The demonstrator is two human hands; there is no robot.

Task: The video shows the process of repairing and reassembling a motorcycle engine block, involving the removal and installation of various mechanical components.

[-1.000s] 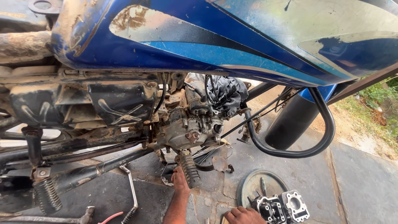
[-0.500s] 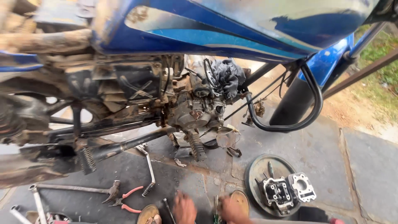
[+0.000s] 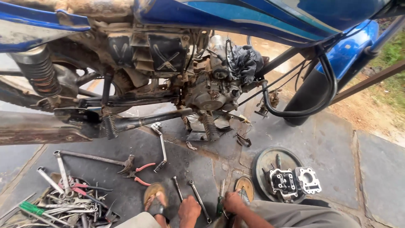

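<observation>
Blue motorcycle [image 3: 253,17] fills the top of the view, tank overhead, engine [image 3: 211,90] stripped at the top end with a dark rag [image 3: 244,59] stuffed over the open part, probably to keep grit out. Exhaust pipe [image 3: 42,128] runs along the left, rear shock [image 3: 38,71] above it.

Round metal tray [image 3: 263,162] on the right holds the pulled cylinder head [image 3: 282,181] and cylinder block [image 3: 309,179], likely so they stay off the dirt. Pile of wrenches and screwdrivers [image 3: 63,202] bottom left, hammer [image 3: 97,159] and red-handled pliers [image 3: 137,174] just beside it, all within reach.

Left hand [image 3: 189,211] is curled into a loose fist by a spanner [image 3: 200,200] on the ground; can't tell if it grips anything. Right hand [image 3: 233,202] is closed round a green-handled screwdriver [image 3: 220,204], just left of the tray. Sandalled foot [image 3: 155,199] beside them.

Floor is grey stone slab [image 3: 337,143], oil-stained under the engine. Outdoors: bare earth and grass [image 3: 392,63] at right.
</observation>
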